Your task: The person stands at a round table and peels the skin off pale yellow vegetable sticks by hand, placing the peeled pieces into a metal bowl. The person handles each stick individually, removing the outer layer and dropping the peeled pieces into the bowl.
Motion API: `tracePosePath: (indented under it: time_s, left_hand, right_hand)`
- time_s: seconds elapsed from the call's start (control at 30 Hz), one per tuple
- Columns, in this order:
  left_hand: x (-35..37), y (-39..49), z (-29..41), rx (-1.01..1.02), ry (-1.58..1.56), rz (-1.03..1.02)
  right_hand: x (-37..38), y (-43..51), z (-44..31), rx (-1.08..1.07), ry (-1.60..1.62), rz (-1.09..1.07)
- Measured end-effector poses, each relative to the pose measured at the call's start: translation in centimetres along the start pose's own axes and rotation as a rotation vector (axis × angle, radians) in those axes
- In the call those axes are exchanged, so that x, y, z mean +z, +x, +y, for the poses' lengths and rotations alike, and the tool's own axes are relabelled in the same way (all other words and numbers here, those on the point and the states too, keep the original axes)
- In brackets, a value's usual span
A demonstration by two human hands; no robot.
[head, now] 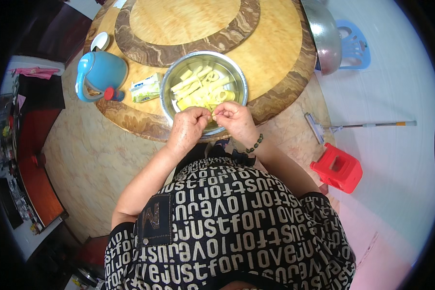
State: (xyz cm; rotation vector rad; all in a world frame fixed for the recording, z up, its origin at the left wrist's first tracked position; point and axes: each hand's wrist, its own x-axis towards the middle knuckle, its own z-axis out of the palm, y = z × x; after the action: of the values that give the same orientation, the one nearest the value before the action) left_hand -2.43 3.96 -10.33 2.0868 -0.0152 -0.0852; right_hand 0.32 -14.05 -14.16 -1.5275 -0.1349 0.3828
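Observation:
Pale yellow vegetable pieces (199,87), which look like bamboo shoots, lie in a stainless steel basin (241,72) in front of me. Some are long sticks, others hollow rings. Over the basin's near rim, my left hand (190,125) and my right hand (235,117) meet at the fingertips. Pinched between them is a small yellow vegetable piece (213,114), mostly hidden by the fingers. A dark beaded bracelet (255,144) circles my right wrist.
The round wooden table (279,47) carries a turntable (217,41), a blue electric kettle (107,70), a red-capped jar (112,94), a tissue pack (145,88) and a white bowl (100,41). At right are a large metal pan (322,36), a floor squeegee (315,127) and a red plastic stool (339,168).

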Motion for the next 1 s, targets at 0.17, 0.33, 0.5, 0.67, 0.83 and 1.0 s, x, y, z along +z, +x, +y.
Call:
tracePosePath:
  time_s: [0.17, 0.33, 0.5, 0.67, 0.83, 1.0]
  left_hand:
    - [-0.7, -0.1, -0.1, -0.1, 0.036, -0.08]
    - [-1.8, 0.4, -0.2, 0.06, 0.104, -0.137]
    - [-3.2, 2.0, -1.1, 0.158, 0.131, -0.255]
    - [-4.9, 2.8, -3.4, 0.149, 0.11, -0.356]
    - [-6.5, 4.1, -6.9, 0.022, 0.059, -0.422]
    - [-8.3, 6.4, -9.2, -0.028, 0.091, -0.401]
  right_hand:
    - [1.1, -0.6, -0.6, -0.11, -0.196, 0.019]
    - [2.3, -0.6, -1.2, -0.111, -0.24, 0.083]
    - [4.2, -0.6, -1.4, -0.087, -0.268, 0.184]
    - [6.8, -0.7, -1.5, 0.01, -0.162, 0.247]
    - [8.4, -1.2, -0.7, -0.012, -0.251, 0.298]
    - [7.2, -1.7, 1.1, 0.018, -0.489, 0.435]
